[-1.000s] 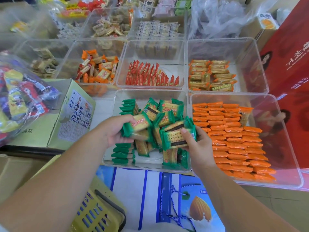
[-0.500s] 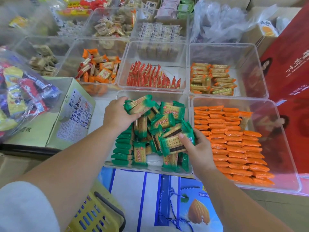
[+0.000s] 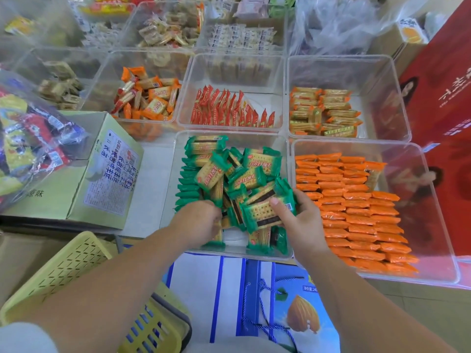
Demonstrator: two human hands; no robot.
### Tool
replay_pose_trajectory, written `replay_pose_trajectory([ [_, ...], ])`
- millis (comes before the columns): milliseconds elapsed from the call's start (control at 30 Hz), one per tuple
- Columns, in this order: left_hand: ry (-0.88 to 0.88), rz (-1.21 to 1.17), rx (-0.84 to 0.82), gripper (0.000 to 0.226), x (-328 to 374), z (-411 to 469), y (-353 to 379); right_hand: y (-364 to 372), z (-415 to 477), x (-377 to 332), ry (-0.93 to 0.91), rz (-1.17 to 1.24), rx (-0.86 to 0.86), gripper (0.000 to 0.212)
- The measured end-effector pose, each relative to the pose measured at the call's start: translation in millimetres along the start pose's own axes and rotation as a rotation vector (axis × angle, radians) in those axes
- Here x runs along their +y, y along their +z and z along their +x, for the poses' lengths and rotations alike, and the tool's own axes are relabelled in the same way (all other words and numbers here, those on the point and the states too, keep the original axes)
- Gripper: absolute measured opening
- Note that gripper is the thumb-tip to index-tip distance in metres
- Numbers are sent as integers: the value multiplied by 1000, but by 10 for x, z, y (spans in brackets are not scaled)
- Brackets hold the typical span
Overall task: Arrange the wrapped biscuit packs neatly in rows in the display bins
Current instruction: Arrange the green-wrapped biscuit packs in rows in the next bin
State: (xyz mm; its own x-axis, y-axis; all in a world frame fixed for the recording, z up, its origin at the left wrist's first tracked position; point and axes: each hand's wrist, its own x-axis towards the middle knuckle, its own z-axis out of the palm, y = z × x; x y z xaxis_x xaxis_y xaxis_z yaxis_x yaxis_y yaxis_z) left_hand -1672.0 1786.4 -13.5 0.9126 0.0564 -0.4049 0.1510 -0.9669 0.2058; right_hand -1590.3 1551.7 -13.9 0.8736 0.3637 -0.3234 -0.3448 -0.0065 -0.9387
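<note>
A clear bin (image 3: 237, 250) holds green-wrapped biscuit packs (image 3: 244, 179) in a loose pile. Along its left wall a row of green packs (image 3: 187, 186) stands on edge, and one pack (image 3: 206, 145) lies at the far left corner. My right hand (image 3: 303, 220) grips a small stack of green packs (image 3: 265, 212) above the bin's near right part. My left hand (image 3: 198, 222) reaches into the near side of the pile, with its fingertips hidden among the packs.
To the right, a bin (image 3: 456, 276) holds orange packs (image 3: 356, 212) in tidy rows. More bins of snacks stand behind. A cardboard box (image 3: 102, 174) and a bag of sweets (image 3: 30, 138) sit left, a yellow basket (image 3: 76, 276) near left, and red boxes (image 3: 446, 123) at right.
My left hand carried a green pack to the bin's far left corner, left it there, and came back to the near side of the pile. My right hand kept its stack.
</note>
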Motion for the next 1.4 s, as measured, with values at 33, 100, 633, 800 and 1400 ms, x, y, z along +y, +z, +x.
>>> replay_pose_trajectory([
  [33,3,52,-78,39,8,13,74,0,-1,0,-1,3,-3,45],
  [100,-32,108,-124,64,7,70,154,-1,-3,-1,-3,3,-3,48],
  [633,-150,-199,157,21,21,146,-145,4,-24,-38,2,-22,-31,54],
  [800,-299,-486,358,23,-226,173,-538,-4,-29,-38,13,-14,-42,47],
  [1400,-247,123,361,47,-622,-251,-230,77,-32,-90,1,-273,-27,54],
])
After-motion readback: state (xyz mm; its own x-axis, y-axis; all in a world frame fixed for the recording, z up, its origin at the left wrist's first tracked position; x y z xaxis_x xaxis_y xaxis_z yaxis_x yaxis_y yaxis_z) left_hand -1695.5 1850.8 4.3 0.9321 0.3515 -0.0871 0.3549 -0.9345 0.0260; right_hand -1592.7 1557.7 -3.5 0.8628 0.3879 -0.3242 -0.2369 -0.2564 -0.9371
